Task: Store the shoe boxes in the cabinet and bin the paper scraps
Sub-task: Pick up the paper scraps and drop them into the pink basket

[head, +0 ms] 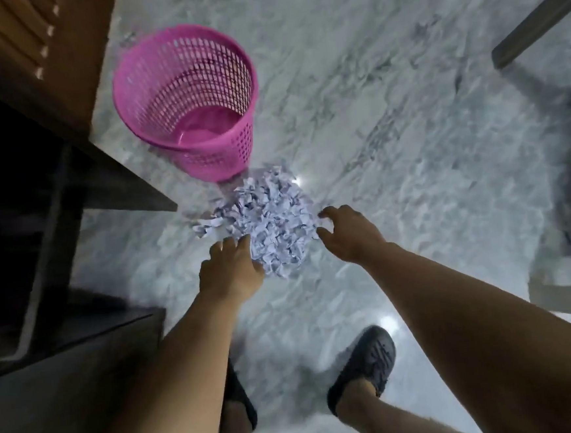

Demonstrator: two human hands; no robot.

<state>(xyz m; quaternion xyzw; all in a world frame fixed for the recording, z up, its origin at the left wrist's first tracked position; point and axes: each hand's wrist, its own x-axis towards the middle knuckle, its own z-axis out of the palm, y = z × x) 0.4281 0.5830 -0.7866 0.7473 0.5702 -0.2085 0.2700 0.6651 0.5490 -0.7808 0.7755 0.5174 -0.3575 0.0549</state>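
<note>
Reaching down to the floor, the left hand (230, 272) lies at the near left edge of a heap of paper scraps (271, 224), its fingers loosely bent and touching the pile without closing round anything. The right hand (347, 233) hangs at the heap's right edge, fingers spread and slackly curved, holding nothing; whether its tips touch the paper cannot be told. The pale crumpled scraps sit bunched on the grey marble floor (406, 121), with a few strays trailing off to the left. Just beyond the heap stands a pink plastic wastebasket (186, 101) with latticed walls, upright, its base almost touching the pile. To the left rises a dark wooden cabinet (32, 140), its open inside too dark to read. Near the bottom, a foot in a dark sandal (367, 363) is planted on the floor
</note>
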